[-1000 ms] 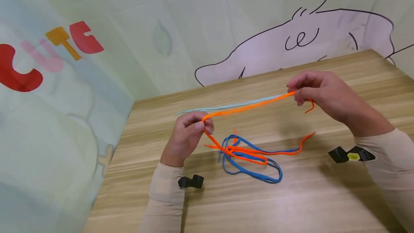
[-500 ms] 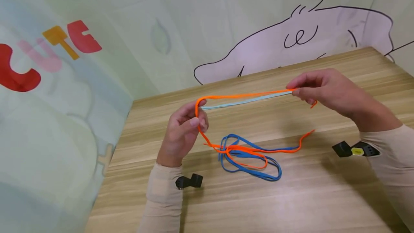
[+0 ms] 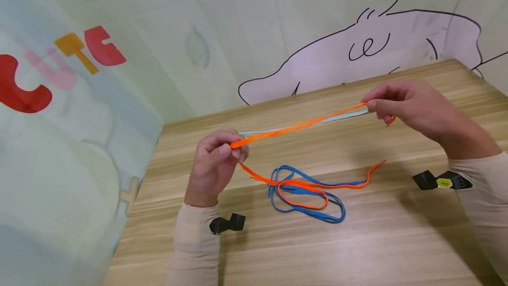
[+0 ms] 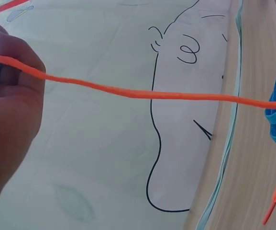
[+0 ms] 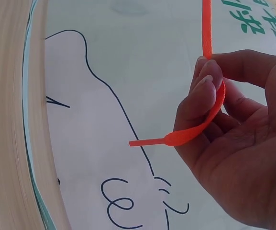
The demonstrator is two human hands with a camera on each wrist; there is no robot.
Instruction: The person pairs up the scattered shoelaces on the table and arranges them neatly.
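Observation:
An orange shoelace (image 3: 293, 126) stretches between both hands above the table in the head view. My left hand (image 3: 214, 162) pinches it between thumb and fingers, and the lace runs on down to the pile. My right hand (image 3: 412, 107) pinches the lace near its end; in the right wrist view the tipped end (image 5: 176, 138) hangs across the fingers. Below, a blue shoelace (image 3: 317, 216) lies in loops on the table, with the rest of the orange lace tangled over it. Behind the stretched lace lies a pale blue shoelace (image 3: 341, 117), partly covered by the hands and the orange lace.
The wooden table (image 3: 301, 250) ends at a printed cloth backdrop (image 3: 222, 56) behind and to the left. A black wrist camera (image 3: 227, 223) sits on the left sleeve, another camera (image 3: 442, 181) on the right.
My left hand has moved slightly left and my right hand slightly right and up, still holding the orange shoelace. The lace between them was bent over the left fingers and now runs straighter.

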